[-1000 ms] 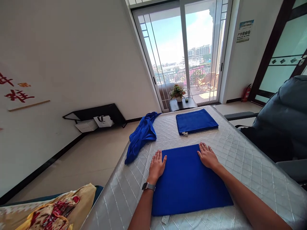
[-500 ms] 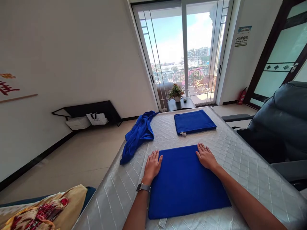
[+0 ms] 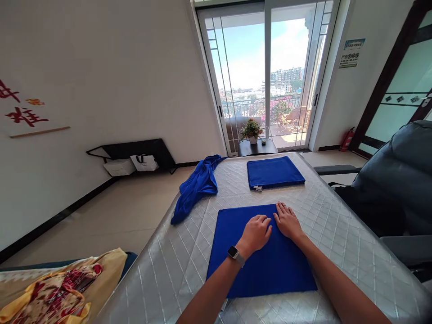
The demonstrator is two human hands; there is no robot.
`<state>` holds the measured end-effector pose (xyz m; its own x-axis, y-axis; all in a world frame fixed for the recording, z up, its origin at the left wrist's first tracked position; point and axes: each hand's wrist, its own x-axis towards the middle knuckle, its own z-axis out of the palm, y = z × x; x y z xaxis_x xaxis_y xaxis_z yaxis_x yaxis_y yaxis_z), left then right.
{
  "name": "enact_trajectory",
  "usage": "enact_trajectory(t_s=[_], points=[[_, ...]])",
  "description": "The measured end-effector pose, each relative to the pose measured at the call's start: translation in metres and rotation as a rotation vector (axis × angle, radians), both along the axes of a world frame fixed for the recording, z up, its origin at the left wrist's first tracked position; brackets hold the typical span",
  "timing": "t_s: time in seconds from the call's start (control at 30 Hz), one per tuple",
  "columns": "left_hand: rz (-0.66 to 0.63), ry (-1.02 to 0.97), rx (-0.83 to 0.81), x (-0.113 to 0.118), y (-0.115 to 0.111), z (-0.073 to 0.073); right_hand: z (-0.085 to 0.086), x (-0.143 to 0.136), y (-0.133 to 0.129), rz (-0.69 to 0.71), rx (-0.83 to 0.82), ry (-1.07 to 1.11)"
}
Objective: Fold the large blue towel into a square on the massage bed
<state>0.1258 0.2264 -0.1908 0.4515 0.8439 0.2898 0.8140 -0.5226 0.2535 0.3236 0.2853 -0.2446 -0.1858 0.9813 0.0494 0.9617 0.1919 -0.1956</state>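
A flat blue cloth (image 3: 276,265), squared off like a folded cover, lies on the silver quilted mattress (image 3: 168,270) in front of me. My left hand (image 3: 257,231), wearing a watch (image 3: 233,253) on its wrist, is over the upper middle of the cloth with fingers loosely bent and nothing seen in them. Flat on the cloth's upper right corner rests my right hand (image 3: 287,219), fingers stretched out. Farther back sits a folded blue cloth (image 3: 275,172) with small white tags at its near edge. To its left, a crumpled blue cloth (image 3: 199,184) hangs partly over the mattress edge.
A dark armchair (image 3: 398,166) stands along the right side. Patterned yellow and red bedding (image 3: 67,288) lies low at the left. Beyond the mattress, a small table (image 3: 257,148) bears a potted plant (image 3: 252,130), before a glass sliding door (image 3: 243,67).
My left hand has left the cloth's upper left corner and moved right, across its middle toward my right hand. My right hand stays at the upper right corner. The view has turned slightly left.
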Motion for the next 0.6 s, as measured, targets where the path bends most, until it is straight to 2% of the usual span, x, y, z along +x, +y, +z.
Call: enact_trajectory(t_s=[0.03, 0.1, 0.2, 0.3, 0.4, 0.5, 0.6], points=[[-0.036, 0.023, 0.014, 0.015, 0.004, -0.002, -0.001, 0.0, 0.0, 0.005, 0.005, -0.005], [-0.03, 0.045, 0.023, 0.036, 0.015, -0.008, -0.001, 0.001, 0.0, 0.017, 0.012, -0.01], [0.063, 0.058, 0.006, 0.035, 0.03, -0.019, 0.0, 0.001, 0.0, 0.011, 0.006, 0.003], [0.134, 0.094, -0.026, 0.001, 0.034, -0.027, 0.003, 0.0, -0.001, -0.001, -0.009, 0.025], [0.207, 0.149, -0.075, -0.055, 0.031, -0.033, 0.005, 0.0, -0.001, -0.005, -0.025, 0.033], [0.36, 0.171, -0.112, -0.11, 0.029, -0.038, 0.005, 0.0, -0.001, -0.009, -0.023, 0.022], [0.485, 0.16, -0.143, -0.146, 0.032, -0.042, 0.003, 0.0, -0.001, -0.009, -0.011, 0.011]])
